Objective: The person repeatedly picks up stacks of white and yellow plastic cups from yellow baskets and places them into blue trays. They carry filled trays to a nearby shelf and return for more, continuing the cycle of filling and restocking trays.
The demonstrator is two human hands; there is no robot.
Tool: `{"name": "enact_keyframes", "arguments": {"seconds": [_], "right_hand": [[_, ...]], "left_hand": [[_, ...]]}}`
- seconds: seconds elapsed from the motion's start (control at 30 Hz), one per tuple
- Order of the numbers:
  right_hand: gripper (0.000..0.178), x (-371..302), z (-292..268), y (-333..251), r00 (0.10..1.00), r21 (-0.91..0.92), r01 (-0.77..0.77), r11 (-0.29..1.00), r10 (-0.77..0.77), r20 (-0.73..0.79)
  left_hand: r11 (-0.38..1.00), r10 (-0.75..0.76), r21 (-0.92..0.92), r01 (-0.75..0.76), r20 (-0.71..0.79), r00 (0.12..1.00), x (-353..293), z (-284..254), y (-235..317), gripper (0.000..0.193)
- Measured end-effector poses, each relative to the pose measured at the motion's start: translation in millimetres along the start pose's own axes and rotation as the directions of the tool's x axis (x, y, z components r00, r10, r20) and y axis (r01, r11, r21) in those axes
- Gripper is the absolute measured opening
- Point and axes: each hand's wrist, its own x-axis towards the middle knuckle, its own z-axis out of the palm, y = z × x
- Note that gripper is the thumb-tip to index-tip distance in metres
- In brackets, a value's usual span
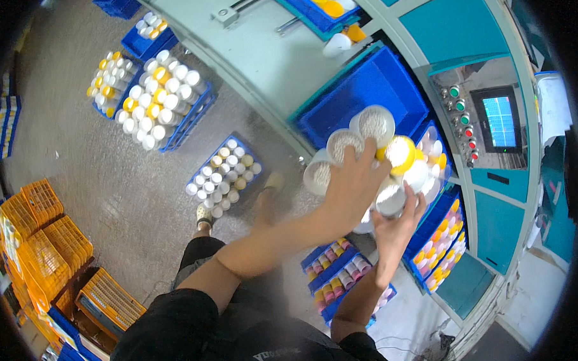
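My left hand (356, 181) reaches across from the lower left, its fingers gripping a cluster of translucent cups (345, 145) that seem filled with white grains. Beside them, another cup of white grains (376, 125) tilts toward me. My right hand (397, 227) curls its thumb and fingers around a white-topped round container (390, 201). Between and beyond my hands sit a yellow-rimmed cup (399, 154) and a white one (416, 175). A deep blue crate (362, 95) lies just beyond the cups. My palms and fingers cover parts of the containers.
A teal machine with a control panel (481, 113) stands at the right. Blue crates of white and yellow containers (162, 99) rest on the floor at the left, with a smaller crate (224, 173) near my feet. Orange baskets (62, 242) are stacked at the lower left.
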Motion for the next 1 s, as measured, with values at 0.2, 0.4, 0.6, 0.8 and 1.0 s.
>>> {"name": "enact_keyframes", "arguments": {"seconds": [0.2, 0.4, 0.6, 0.8, 1.0], "right_hand": [[0.083, -158.4, 60.6, -33.6, 0.95, -0.013, -0.169, 0.986, 0.166, 0.266], [0.082, -226.0, 293.8, 26.6, 0.838, 0.168, -0.195, 0.966, 0.075, 0.541], [0.091, -234.2, 572.8, 72.1, 0.846, 0.132, -0.245, 0.96, 0.145, 0.512], [0.085, -235.3, 693.2, 58.3, 0.756, 0.155, -0.395, 0.906, 0.225, 0.615], [0.091, -258.0, 713.6, 66.2, 0.768, 0.134, -0.456, 0.88, 0.313, 0.558]], "left_hand": [[0.975, -0.179, -0.081, 0.207, 0.274, 0.945, -153.7, -25.4, -75.2, 0.054], [0.933, -0.359, 0.181, 0.31, 0.445, 0.82, -227.4, 77.4, -269.5, 0.065], [0.893, -0.449, 0.16, 0.42, 0.304, 0.84, -242.6, 229.6, -523.4, 0.068], [0.913, -0.334, 0.349, 0.213, 0.337, 0.88, -247.6, 265.1, -651.6, 0.071], [0.899, -0.33, 0.402, 0.174, 0.361, 0.872, -241.6, 267.4, -683.1, 0.08]]}}
